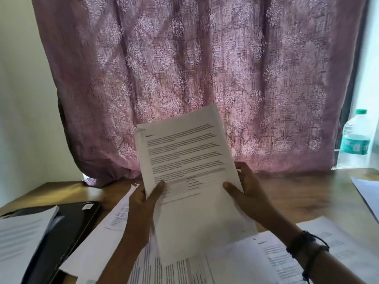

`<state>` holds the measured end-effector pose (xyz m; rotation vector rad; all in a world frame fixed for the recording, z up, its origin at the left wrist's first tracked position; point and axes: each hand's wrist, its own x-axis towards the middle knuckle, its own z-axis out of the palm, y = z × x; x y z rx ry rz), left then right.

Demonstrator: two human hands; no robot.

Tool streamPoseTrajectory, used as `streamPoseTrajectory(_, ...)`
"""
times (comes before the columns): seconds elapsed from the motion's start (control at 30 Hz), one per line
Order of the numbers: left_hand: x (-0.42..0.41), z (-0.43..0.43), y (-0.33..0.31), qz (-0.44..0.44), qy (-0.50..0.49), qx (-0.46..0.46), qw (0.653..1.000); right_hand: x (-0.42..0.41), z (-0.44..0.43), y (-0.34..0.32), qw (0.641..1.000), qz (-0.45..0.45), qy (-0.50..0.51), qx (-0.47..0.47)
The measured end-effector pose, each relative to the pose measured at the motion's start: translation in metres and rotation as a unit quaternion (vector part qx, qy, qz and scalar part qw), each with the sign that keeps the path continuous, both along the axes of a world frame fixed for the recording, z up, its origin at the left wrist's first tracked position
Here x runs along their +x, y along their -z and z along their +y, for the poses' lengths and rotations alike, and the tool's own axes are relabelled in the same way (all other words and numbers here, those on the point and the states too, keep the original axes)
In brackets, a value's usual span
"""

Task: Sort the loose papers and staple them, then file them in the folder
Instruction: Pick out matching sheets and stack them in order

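- A person holds a sheaf of printed pages (pixel 190 160) up off the wooden table (pixel 297 193), nearly upright and tilted a little to the left, with its text side facing the camera
- The left hand (pixel 143 199) grasps the sheaf at its lower left edge, thumb pressed on the front of the top page and the fingers hidden behind it
- The right hand (pixel 248 191) grasps the lower right edge, thumb on the front and fingers curled round the back edge
- Dark cord bracelets (pixel 307 244) sit on the right wrist
- The top page shows several paragraphs of blurred text and a small table with a grey header row; the words cannot be read
- More loose papers (pixel 235 261) lie spread flat on the table below the sheaf, overlapping each other
- A flat black case (pixel 69 228) with a small label lies at the left; whether it is the folder cannot be told
- A printed sheet (pixel 18 242) covers the case's left part
- Another sheet (pixel 367 193) lies at the table's far right edge
- A mauve patterned curtain (pixel 184 68) hangs behind the table
- A clear plastic water bottle (pixel 355 140) with a green cap and teal label stands upright on a ledge at the right, beside the curtain
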<state>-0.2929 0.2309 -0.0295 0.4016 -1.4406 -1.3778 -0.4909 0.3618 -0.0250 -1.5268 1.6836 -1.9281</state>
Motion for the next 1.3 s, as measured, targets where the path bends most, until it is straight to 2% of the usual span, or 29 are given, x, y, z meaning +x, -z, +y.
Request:
streamPoseTrajectory(0.13,0.004,-0.004,-0.002,0.012,0.106,0.081,0.991,-0.003,0.008,-0.004,0.996,-0.045,-0.062,0.04)
streamPoseTrajectory(0.27,0.003,-0.008,0.003,0.01,0.07,0.105,0.992,-0.005,0.008,0.0,0.988,-0.094,-0.095,0.073)
streamPoseTrajectory(0.33,0.003,-0.011,0.005,0.043,0.039,0.113,0.992,-0.008,0.009,0.001,0.986,-0.102,-0.098,0.089)
streamPoseTrajectory(0.4,0.004,-0.009,0.003,0.086,-0.015,0.094,0.992,-0.013,0.009,0.002,0.986,-0.075,-0.091,0.118)
streamPoseTrajectory(0.47,0.006,-0.004,-0.003,0.107,-0.066,0.03,0.992,-0.015,0.007,0.003,0.989,-0.032,-0.069,0.129)
streamPoseTrajectory(0.57,0.009,0.002,-0.006,0.1,-0.101,-0.036,0.989,-0.009,-0.001,0.009,0.996,0.038,-0.002,0.086)
streamPoseTrajectory(0.67,0.007,0.001,-0.005,0.093,-0.114,-0.054,0.988,-0.002,-0.009,0.019,0.992,0.085,0.057,0.07)
streamPoseTrajectory(0.77,0.002,0.0,-0.001,0.054,-0.123,-0.082,0.988,-0.001,-0.01,0.033,0.991,0.083,0.053,0.092)
streamPoseTrajectory(0.9,-0.002,-0.015,0.017,-0.088,-0.139,-0.098,0.981,-0.007,-0.009,0.044,0.981,0.093,0.049,0.161)
streamPoseTrajectory(1.0,0.0,-0.021,0.017,-0.067,-0.121,-0.078,0.987,-0.011,-0.009,0.037,0.986,0.005,0.024,0.164)
streamPoseTrajectory(1.13,0.005,-0.02,0.01,-0.002,-0.102,0.0,0.995,-0.012,0.003,0.02,0.964,-0.172,-0.108,0.174)
streamPoseTrajectory(1.2,0.009,-0.027,0.011,-0.011,-0.102,0.04,0.994,-0.011,0.01,0.017,0.951,-0.212,-0.136,0.179)
streamPoseTrajectory(1.3,0.011,-0.036,0.017,-0.05,-0.115,0.052,0.991,-0.011,0.011,0.018,0.945,-0.241,-0.132,0.18)
